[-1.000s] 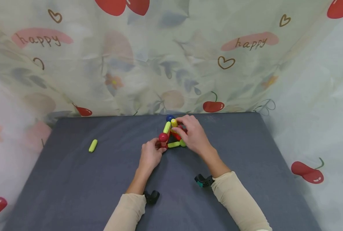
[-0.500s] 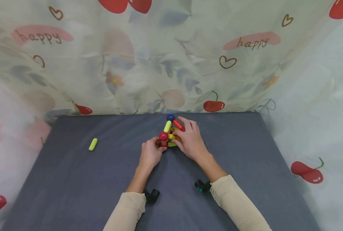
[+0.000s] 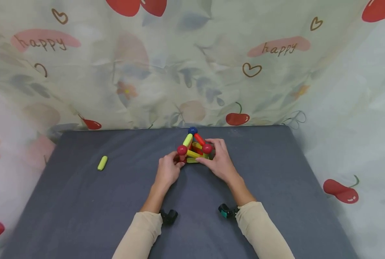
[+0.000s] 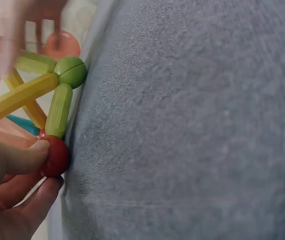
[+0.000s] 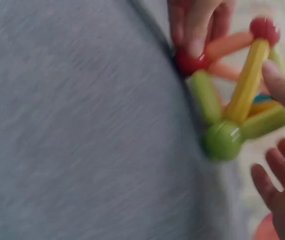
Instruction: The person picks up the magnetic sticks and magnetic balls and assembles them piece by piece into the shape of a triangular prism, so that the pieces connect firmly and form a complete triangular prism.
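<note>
A frame of coloured rods and balls stands near the table's back edge. A blue ball (image 3: 193, 131) is at its far top corner, with red balls at its left and right. My left hand (image 3: 168, 169) pinches the low red ball (image 4: 56, 156) between thumb and fingers. A yellow rod (image 5: 250, 82) slants from the upper left red ball (image 5: 265, 30) down to the green ball (image 5: 223, 140). My right hand (image 3: 221, 163) is at the frame's right side, its fingers spread apart. Its thumb (image 5: 278, 82) is at the yellow rod; whether it touches is unclear.
A loose yellow-green rod (image 3: 102, 163) lies on the left of the dark grey table (image 3: 82, 205). A printed curtain (image 3: 166, 64) hangs right behind the table's back edge. Each wrist carries a small black camera (image 3: 168, 217).
My right hand has brought the yellow rod down from beside the blue ball to a slant across the frame's front. Its fingers have since spread. The left hand keeps its pinch.
</note>
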{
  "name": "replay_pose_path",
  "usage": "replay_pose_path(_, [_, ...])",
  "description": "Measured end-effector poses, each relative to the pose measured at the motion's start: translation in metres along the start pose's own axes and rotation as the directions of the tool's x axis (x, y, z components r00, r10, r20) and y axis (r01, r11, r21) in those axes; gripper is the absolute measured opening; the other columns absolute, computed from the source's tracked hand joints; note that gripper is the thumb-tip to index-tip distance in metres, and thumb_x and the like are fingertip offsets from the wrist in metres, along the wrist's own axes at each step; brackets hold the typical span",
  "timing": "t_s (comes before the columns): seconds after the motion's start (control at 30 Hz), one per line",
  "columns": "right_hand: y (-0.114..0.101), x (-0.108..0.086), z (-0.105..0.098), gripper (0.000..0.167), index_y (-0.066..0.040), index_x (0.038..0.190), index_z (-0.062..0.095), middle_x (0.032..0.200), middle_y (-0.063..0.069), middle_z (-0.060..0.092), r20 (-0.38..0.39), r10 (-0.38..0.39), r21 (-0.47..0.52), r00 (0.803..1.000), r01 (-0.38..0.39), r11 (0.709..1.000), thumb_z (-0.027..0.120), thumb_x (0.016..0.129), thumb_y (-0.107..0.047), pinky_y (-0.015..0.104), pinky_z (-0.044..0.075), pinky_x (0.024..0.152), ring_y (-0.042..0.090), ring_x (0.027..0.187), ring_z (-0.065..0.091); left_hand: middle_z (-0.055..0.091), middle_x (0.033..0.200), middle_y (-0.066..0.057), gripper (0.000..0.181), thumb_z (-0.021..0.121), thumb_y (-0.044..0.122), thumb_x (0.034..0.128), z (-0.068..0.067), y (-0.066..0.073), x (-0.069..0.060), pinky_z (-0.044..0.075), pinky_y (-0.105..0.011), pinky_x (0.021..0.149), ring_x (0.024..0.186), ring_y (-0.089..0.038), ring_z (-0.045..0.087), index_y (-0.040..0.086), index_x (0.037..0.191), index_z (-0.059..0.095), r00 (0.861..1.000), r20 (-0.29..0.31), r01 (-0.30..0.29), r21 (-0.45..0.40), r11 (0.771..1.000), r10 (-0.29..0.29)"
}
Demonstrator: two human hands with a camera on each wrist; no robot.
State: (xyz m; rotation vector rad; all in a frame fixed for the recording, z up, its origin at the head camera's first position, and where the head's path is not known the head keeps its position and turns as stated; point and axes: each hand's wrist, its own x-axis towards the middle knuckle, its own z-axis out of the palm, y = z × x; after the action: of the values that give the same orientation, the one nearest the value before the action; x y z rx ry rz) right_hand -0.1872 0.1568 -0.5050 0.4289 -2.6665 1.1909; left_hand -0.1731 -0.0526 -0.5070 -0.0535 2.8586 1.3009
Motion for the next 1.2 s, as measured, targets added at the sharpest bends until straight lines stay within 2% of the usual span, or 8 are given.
replay_pose_path(0.2, [0.031, -0.004, 0.013, 0.038, -0.010, 0.120, 0.070, 0.109, 0.009, 0.060, 0.131, 0.168, 0.136, 0.977, -0.186, 0.973, 0.080, 0.089, -0.030, 0.030, 0.049, 0.081, 0.019, 0.092, 0.057, 0.069, 0.128, -0.009, 0.046, 0.078, 0.017, 0.0912, -0.022, -0.011, -0.002, 0.059, -0.042, 0.094, 0.112, -0.025, 0.071, 0.011, 0.135, 0.064, 0.999, 0.002, -0.044, -0.056, 0.997, 0.044])
replay_pose_path(0.4, [0.036, -0.004, 0.014, 0.034, -0.011, 0.117, 0.071, 0.110, 0.007, 0.061, 0.158, 0.198, 0.186, 0.967, -0.226, 0.956, 0.079, 0.091, -0.031, 0.031, 0.048, 0.081, 0.020, 0.091, 0.057, 0.067, 0.132, -0.009, 0.047, 0.078, 0.023, 0.0919, -0.094, -0.051, -0.007, 0.056, -0.046, 0.097, 0.120, -0.029, 0.064, 0.014, 0.136, 0.065, 0.985, -0.164, -0.056, -0.059, 0.997, 0.046])
replay_pose_path(0.6, [0.037, -0.003, 0.013, 0.032, -0.011, 0.116, 0.071, 0.109, 0.008, 0.060, 0.173, 0.215, 0.192, 0.961, -0.247, 0.950, 0.078, 0.091, -0.030, 0.033, 0.048, 0.082, 0.021, 0.091, 0.056, 0.057, 0.144, -0.015, 0.059, 0.077, 0.036, 0.0918, -0.154, -0.110, -0.010, 0.046, -0.055, 0.107, 0.131, -0.037, 0.054, 0.013, 0.143, 0.059, 0.965, -0.241, 0.102, -0.014, 0.995, -0.102])
replay_pose_path(0.7, [0.037, -0.003, 0.014, 0.031, -0.011, 0.115, 0.071, 0.108, 0.009, 0.060, 0.179, 0.210, 0.191, 0.961, -0.243, 0.951, 0.078, 0.092, -0.030, 0.033, 0.047, 0.082, 0.021, 0.091, 0.055, 0.055, 0.144, -0.020, 0.065, 0.076, 0.039, 0.0919, -0.168, -0.134, -0.012, 0.043, -0.057, 0.107, 0.130, -0.039, 0.052, 0.011, 0.147, 0.055, 0.955, -0.245, 0.177, 0.032, 0.984, -0.164])
replay_pose_path(0.83, [0.038, -0.002, 0.018, 0.031, -0.011, 0.114, 0.071, 0.107, 0.008, 0.060, 0.176, 0.205, 0.193, 0.963, -0.238, 0.952, 0.078, 0.092, -0.031, 0.033, 0.047, 0.082, 0.021, 0.090, 0.055, 0.058, 0.139, -0.024, 0.064, 0.074, 0.032, 0.0945, -0.174, -0.150, -0.009, 0.045, -0.054, 0.102, 0.123, -0.040, 0.056, 0.005, 0.147, 0.052, 0.939, -0.249, 0.265, 0.081, 0.961, -0.238])
replay_pose_path(1.0, [0.037, -0.002, 0.019, 0.032, -0.012, 0.115, 0.071, 0.108, 0.008, 0.060, 0.180, 0.200, 0.188, 0.963, -0.233, 0.954, 0.078, 0.092, -0.032, 0.032, 0.048, 0.083, 0.019, 0.091, 0.056, 0.065, 0.131, -0.024, 0.050, 0.067, 0.024, 0.0987, -0.167, -0.145, -0.007, 0.049, -0.052, 0.098, 0.116, -0.038, 0.064, 0.000, 0.140, 0.056, 0.924, -0.240, 0.328, 0.101, 0.939, -0.297])
replay_pose_path(1.1, [0.037, -0.003, 0.018, 0.031, -0.012, 0.115, 0.070, 0.108, 0.008, 0.060, 0.174, 0.196, 0.186, 0.965, -0.228, 0.956, 0.078, 0.092, -0.031, 0.033, 0.048, 0.082, 0.019, 0.091, 0.056, 0.068, 0.123, -0.021, 0.041, 0.066, 0.023, 0.0992, -0.157, -0.121, -0.004, 0.049, -0.049, 0.092, 0.109, -0.036, 0.064, 0.002, 0.134, 0.063, 0.947, -0.241, 0.241, 0.105, 0.965, -0.211])
replay_pose_path(1.2, [0.037, -0.004, 0.017, 0.030, -0.012, 0.115, 0.071, 0.107, 0.007, 0.060, 0.163, 0.197, 0.187, 0.967, -0.226, 0.956, 0.078, 0.092, -0.030, 0.033, 0.048, 0.082, 0.020, 0.090, 0.056, 0.067, 0.116, -0.015, 0.036, 0.069, 0.026, 0.0984, -0.144, -0.081, 0.000, 0.050, -0.042, 0.086, 0.102, -0.029, 0.063, 0.008, 0.130, 0.067, 0.972, -0.221, 0.091, 0.068, 0.994, -0.073])
